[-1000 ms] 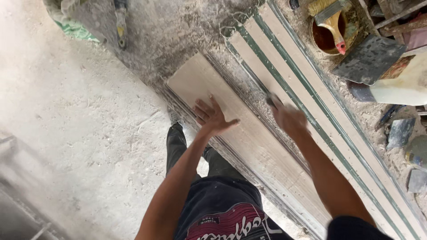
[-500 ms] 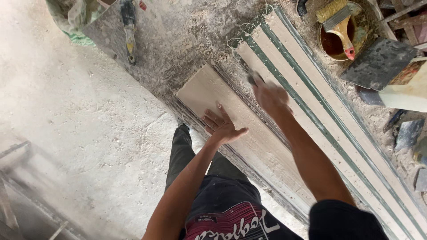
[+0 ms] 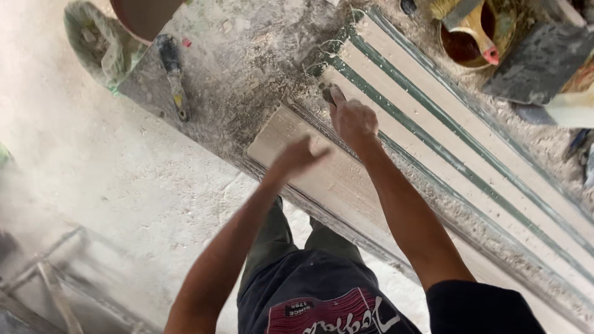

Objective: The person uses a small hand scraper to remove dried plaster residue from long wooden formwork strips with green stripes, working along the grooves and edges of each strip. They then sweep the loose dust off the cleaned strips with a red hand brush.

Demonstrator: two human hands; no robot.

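A long beige tile (image 3: 291,145) lies on a bed of grey mortar beside a row of laid beige strips (image 3: 396,74) with dark green lines between them. My left hand (image 3: 300,156) hovers just above the tile's near end, fingers together and blurred. My right hand (image 3: 351,117) is at the tile's far edge, next to the seam with the strips; its fingers are curled around a small dark object at the fingertips, which I cannot identify.
A trowel (image 3: 172,74) lies on the wet mortar at the upper left, near a reddish bucket (image 3: 145,15). At the upper right stand a can with a brush (image 3: 470,31) and a dark slab (image 3: 538,62). Metal framing (image 3: 49,278) sits at the lower left.
My right hand has moved along the seam toward the tile's far end. My left hand has lifted off the tile, where it was pressed flat with spread fingers.
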